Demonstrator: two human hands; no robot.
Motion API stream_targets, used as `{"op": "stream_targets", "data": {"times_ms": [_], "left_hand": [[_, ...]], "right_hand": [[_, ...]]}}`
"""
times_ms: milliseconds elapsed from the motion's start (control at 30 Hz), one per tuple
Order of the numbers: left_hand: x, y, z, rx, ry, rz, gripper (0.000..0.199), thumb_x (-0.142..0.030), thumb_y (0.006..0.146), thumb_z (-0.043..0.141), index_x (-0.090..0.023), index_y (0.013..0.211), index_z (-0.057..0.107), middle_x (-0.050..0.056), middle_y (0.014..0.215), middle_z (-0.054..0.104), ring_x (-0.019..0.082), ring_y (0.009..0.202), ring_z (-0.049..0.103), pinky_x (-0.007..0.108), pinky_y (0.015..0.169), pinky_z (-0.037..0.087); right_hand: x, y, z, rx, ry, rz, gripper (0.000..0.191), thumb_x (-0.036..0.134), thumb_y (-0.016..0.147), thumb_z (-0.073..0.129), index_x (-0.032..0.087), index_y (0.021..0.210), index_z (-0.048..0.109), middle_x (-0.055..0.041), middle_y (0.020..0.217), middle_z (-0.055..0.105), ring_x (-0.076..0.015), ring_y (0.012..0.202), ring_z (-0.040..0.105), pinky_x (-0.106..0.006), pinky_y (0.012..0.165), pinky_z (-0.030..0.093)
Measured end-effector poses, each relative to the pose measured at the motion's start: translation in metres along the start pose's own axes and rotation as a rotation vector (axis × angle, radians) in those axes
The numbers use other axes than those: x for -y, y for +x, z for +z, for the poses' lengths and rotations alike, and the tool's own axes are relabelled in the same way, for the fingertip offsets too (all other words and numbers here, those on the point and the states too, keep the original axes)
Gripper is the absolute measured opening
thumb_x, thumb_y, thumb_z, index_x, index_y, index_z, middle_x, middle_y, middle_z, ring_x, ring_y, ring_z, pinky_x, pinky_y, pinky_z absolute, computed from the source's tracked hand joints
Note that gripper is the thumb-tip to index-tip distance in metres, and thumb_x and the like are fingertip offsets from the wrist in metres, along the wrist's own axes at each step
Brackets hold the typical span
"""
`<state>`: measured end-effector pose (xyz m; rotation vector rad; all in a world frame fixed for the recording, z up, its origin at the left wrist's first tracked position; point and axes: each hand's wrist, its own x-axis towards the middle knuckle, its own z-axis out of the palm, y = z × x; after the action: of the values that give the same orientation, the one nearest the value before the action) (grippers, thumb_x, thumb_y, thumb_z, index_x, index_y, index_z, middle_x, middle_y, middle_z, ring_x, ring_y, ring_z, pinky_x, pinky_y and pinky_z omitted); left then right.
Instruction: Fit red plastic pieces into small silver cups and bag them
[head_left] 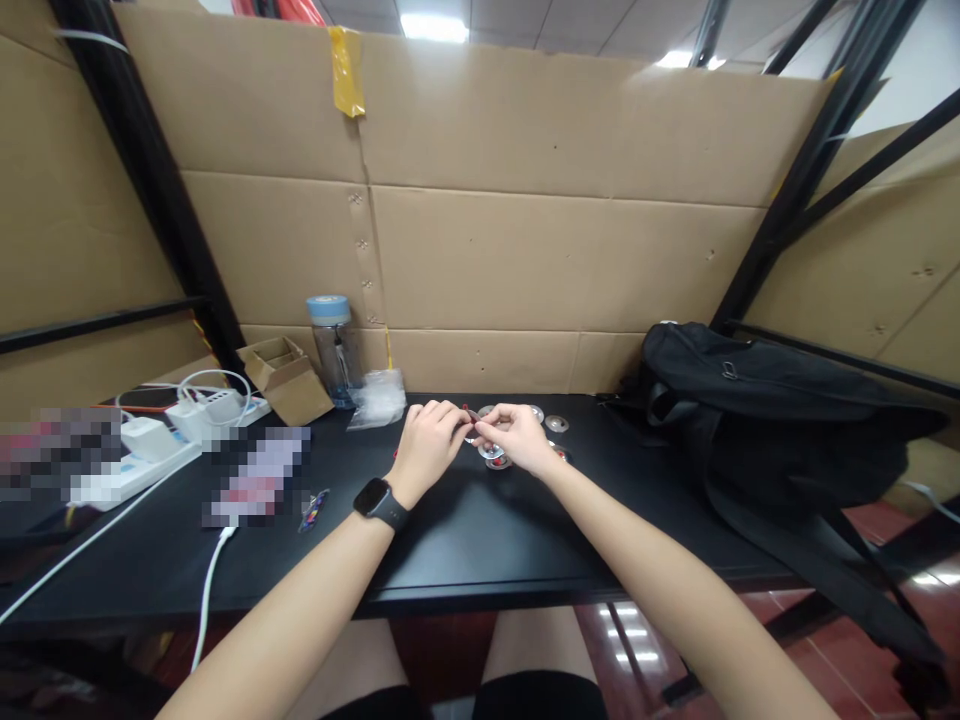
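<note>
My left hand [430, 440], with a dark watch on the wrist, pinches a small dark red piece [472, 416] between thumb and fingertips. From the other side, my right hand [519, 437] meets it, its thumb and forefinger closed on the same piece. What kind of thing it is, I cannot make out; the fingers cover most of it. Several round silvery discs lie on the table under and behind my hands, among them one disc [556, 424] to the right and another with a red centre [498, 462] just below my fingers.
The black table [465, 550] backs onto a cardboard wall [480, 250]. At left are a power strip [142, 462], a blurred-out phone [259, 478] on a cable, an open carton [289, 380], a bottle [336, 350] and plastic bags [379, 398]. A black bag [750, 420] fills the right.
</note>
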<state>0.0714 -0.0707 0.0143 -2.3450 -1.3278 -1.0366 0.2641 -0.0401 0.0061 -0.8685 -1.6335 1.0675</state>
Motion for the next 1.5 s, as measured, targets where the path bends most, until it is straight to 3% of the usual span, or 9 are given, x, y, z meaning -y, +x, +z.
{"op": "stream_targets", "data": {"times_ms": [133,267,433,600,767,967,1067,1267,1500], "left_hand": [[-0.003,0.001,-0.001,0.004,0.035,-0.059,0.022,-0.031,0.104,0.046,-0.021,0.098,0.065,0.009,0.101,0.071,0.025,0.096,0.061,0.041,0.087,0.034],[0.009,0.003,-0.008,-0.004,0.056,-0.16,0.023,-0.034,0.102,0.047,-0.022,0.096,0.066,0.009,0.102,0.072,0.025,0.099,0.062,0.04,0.088,0.033],[0.054,-0.001,-0.025,0.176,0.154,-0.417,0.021,-0.036,0.092,0.056,-0.023,0.087,0.072,0.007,0.095,0.077,0.028,0.097,0.066,0.043,0.09,0.033],[0.079,-0.009,-0.023,0.378,0.16,-0.424,0.018,-0.037,0.086,0.06,-0.025,0.089,0.074,0.006,0.097,0.077,0.03,0.099,0.068,0.041,0.089,0.037],[0.042,-0.005,-0.004,0.304,0.076,-0.097,0.023,-0.032,0.094,0.054,-0.025,0.11,0.068,0.008,0.114,0.071,0.027,0.109,0.062,0.038,0.088,0.041],[0.019,-0.003,0.004,0.252,0.019,0.008,0.021,-0.027,0.098,0.05,-0.025,0.101,0.07,0.007,0.106,0.071,0.025,0.102,0.062,0.038,0.087,0.04],[0.029,-0.004,0.004,0.277,-0.029,-0.035,0.02,-0.028,0.097,0.052,-0.025,0.095,0.072,0.005,0.097,0.074,0.024,0.095,0.063,0.037,0.085,0.041],[0.025,-0.002,0.006,0.263,-0.329,-0.078,0.022,-0.042,0.095,0.062,-0.025,0.094,0.076,0.003,0.1,0.078,0.023,0.095,0.067,0.036,0.088,0.047],[0.007,0.0,0.005,0.076,-0.517,-0.049,0.021,-0.037,0.096,0.06,-0.023,0.089,0.074,0.004,0.096,0.077,0.021,0.093,0.068,0.034,0.089,0.048]], "right_hand": [[-0.001,0.007,-0.009,-0.152,-0.317,-0.143,0.018,0.037,0.082,0.07,0.022,0.074,0.063,-0.0059,0.072,0.073,-0.0239,0.07,0.074,-0.032,0.063,0.057],[0.001,0.017,-0.051,-0.34,-0.665,-0.174,0.01,0.027,0.083,0.062,0.021,0.075,0.063,-0.0057,0.074,0.071,-0.0206,0.071,0.069,-0.03,0.069,0.053],[-0.002,0.017,-0.117,-0.338,-1.167,0.225,0.004,0.017,0.074,0.068,0.021,0.074,0.068,-0.0083,0.091,0.074,-0.0229,0.086,0.069,-0.029,0.073,0.047],[-0.003,0.013,-0.138,-0.187,-1.264,0.497,0.017,0.011,0.068,0.076,0.021,0.081,0.074,-0.012,0.103,0.074,-0.0251,0.09,0.071,-0.03,0.073,0.047],[0.01,0.011,-0.118,-0.079,-1.169,0.235,0.015,0.017,0.075,0.075,0.021,0.089,0.077,-0.0093,0.098,0.075,-0.0225,0.089,0.069,-0.029,0.077,0.048],[0.004,0.012,-0.058,0.447,-0.816,-0.293,0.029,0.029,0.077,0.082,0.025,0.106,0.08,-0.0052,0.101,0.074,-0.0195,0.089,0.068,-0.028,0.082,0.049],[-0.005,0.012,-0.041,0.4,-0.763,-0.33,0.009,0.02,0.084,0.074,0.022,0.089,0.082,-0.0057,0.092,0.076,-0.0193,0.086,0.069,-0.029,0.082,0.049],[-0.001,0.007,-0.031,0.127,-0.264,-0.156,0.021,0.039,0.083,0.078,0.018,0.087,0.078,-0.0065,0.085,0.078,-0.02,0.075,0.071,-0.032,0.073,0.054],[0.01,0.002,-0.015,0.148,0.03,-0.189,0.025,0.04,0.075,0.086,0.019,0.084,0.078,-0.0064,0.092,0.074,-0.0198,0.087,0.07,-0.035,0.083,0.055]]}}
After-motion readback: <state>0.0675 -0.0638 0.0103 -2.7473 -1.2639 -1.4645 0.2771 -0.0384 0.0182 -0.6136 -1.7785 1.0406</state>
